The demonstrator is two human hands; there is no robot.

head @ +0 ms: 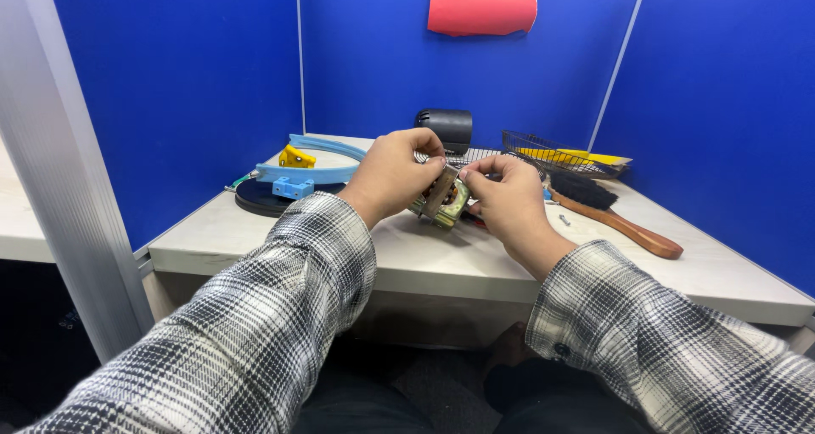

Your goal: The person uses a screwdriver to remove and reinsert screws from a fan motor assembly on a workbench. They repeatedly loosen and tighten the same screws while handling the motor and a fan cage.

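Observation:
My left hand [392,175] and my right hand [503,198] meet over the middle of the desk [424,256], both gripping a small electric motor [444,201] with a metal core and greenish windings. The left fingers pinch its top edge; the right fingers hold its right side. The motor is lifted just above the desk surface. Much of it is hidden by my fingers. Both arms wear plaid sleeves.
A wooden-handled brush [611,211] lies right of my hands, with a small screw [564,220] near it. A wire basket [556,154] with yellow parts stands at the back right, a black cylinder [446,126] behind. Light blue curved plastic parts [306,172] on a black disc lie left. Blue partitions enclose the desk.

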